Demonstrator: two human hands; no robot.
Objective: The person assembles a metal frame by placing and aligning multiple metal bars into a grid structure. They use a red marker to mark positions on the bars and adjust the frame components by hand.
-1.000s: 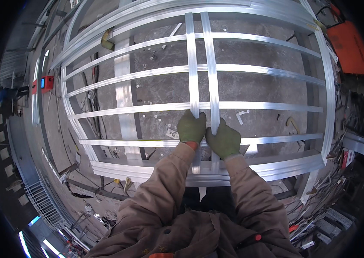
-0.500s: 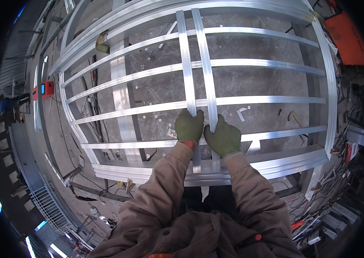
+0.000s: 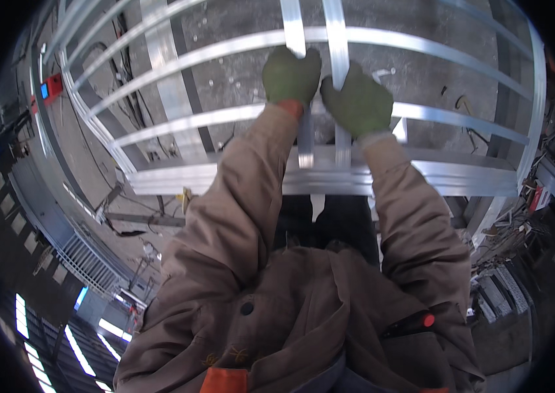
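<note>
Two silvery grooved metal strips lie side by side across the slats of a large metal frame. My left hand point(image 3: 290, 77), in a green glove, is closed around the left strip point(image 3: 294, 29). On the right strip point(image 3: 336, 39) my right hand point(image 3: 360, 105), gloved alike, has its fingers wrapped and its thumb toward the left hand. Both hands are between two cross slats, just beyond the nearest slat point(image 3: 474, 119). The strips' near ends reach down to the wide front rail point(image 3: 441, 180) of the frame. My palms hide part of each strip.
A red device with a blue display point(image 3: 51, 89) stands left of the frame. Dark cables point(image 3: 127, 85) lie on the concrete floor beneath the slats. Scrap metal pieces point(image 3: 500, 229) are piled at the right. A pale barred panel point(image 3: 87, 265) is at the lower left.
The view has tipped downward, so the frame and hands sit higher in the picture and more of my jacket shows. Both hands keep their grip at about the same place on the strips.
</note>
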